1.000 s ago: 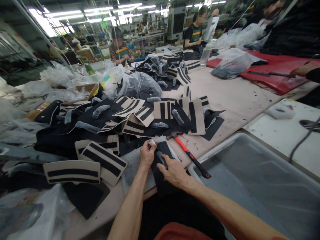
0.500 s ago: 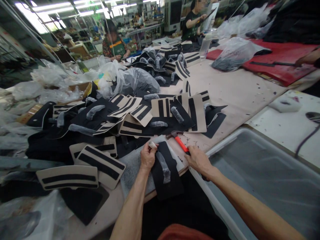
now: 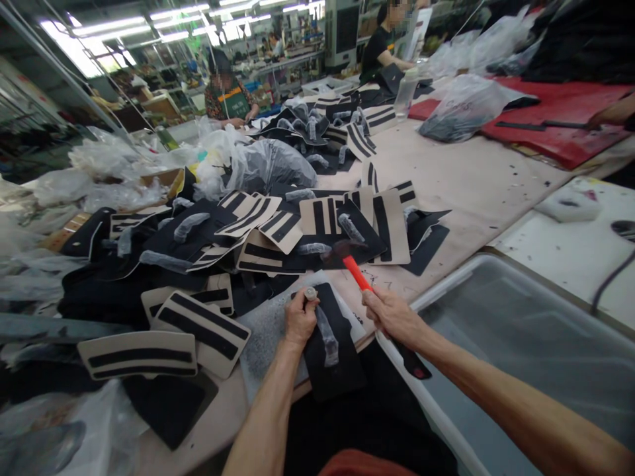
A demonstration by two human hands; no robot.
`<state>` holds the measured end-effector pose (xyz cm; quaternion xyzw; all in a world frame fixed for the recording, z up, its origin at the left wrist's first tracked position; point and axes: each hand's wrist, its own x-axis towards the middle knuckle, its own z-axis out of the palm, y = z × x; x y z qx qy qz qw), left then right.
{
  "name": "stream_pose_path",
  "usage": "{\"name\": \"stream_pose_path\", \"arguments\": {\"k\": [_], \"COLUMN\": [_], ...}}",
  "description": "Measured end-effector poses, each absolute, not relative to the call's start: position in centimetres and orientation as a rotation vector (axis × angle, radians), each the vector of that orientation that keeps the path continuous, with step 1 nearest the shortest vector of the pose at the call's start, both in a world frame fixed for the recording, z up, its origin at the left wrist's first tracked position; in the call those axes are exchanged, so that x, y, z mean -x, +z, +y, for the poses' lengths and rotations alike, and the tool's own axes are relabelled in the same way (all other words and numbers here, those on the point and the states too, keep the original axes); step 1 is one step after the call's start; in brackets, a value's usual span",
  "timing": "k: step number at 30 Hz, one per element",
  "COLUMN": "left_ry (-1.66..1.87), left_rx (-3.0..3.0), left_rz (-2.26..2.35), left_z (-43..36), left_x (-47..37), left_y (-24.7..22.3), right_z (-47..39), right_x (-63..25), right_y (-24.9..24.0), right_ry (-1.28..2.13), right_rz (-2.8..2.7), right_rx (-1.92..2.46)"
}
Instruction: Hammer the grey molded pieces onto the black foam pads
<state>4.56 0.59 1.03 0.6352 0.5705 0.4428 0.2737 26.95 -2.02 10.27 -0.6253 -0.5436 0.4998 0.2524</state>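
My left hand (image 3: 300,320) is closed around a short metal punch (image 3: 310,293), which stands over the upper end of a black panel (image 3: 344,360). A plastic-wrapped handle (image 3: 327,336) runs along that panel, which lies on a grey slab (image 3: 268,330) at the table edge and overhangs it. My right hand (image 3: 389,311) grips a hammer (image 3: 358,274) by its red and black handle. The hammer's head is raised to the upper right of the punch and blurred.
Black and beige striped panels (image 3: 258,253) are heaped beyond the slab. A grey plastic bin (image 3: 536,344) stands at the right. Plastic bags (image 3: 270,162) lie back left. Two people (image 3: 231,99) work across the table; another person's hand (image 3: 612,112) is at far right.
The hammer has lifted and more of its black grip shows below my right hand. My left hand has shifted slightly right and down, and the punch now stands more upright.
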Motion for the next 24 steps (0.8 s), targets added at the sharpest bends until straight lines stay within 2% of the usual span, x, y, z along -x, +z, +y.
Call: {"name": "stream_pose_path", "arguments": {"k": [3, 6, 9, 13, 15, 20, 24], "left_ry": [1.167, 1.144, 1.145, 1.162, 1.158, 1.101, 1.124], "left_rx": [-1.762, -1.814, -1.805, -1.762, -1.756, -1.79, -1.753], "left_rz": [1.536, 1.551, 1.557, 1.536, 1.544, 1.549, 1.527], "left_z": [0.5, 0.5, 0.6, 0.6, 0.6, 0.5, 0.4], "left_x": [-4.5, -4.4, -4.4, -4.4, -4.4, -4.2, -4.2], "left_y": [0.6, 0.6, 0.6, 0.6, 0.6, 0.6, 0.7], "right_z": [-2.7, -2.6, -2.1, -2.3, -2.9, -3.6, -2.5], "right_x": [-27.2, -27.6, -27.4, -26.5, -26.1, -27.0, -28.8], "right_y": [11.9, 13.5, 16.7, 20.0, 19.0, 12.9, 9.8], "right_ry": [0.634, 0.302, 0.224, 0.105, 0.059, 0.345, 0.511], "right_rz": [-1.946, -2.358, -2.471, -1.885, -1.779, -2.472, -2.339], "right_rx": [1.599, 1.584, 1.518, 1.337, 1.322, 1.677, 1.898]}}
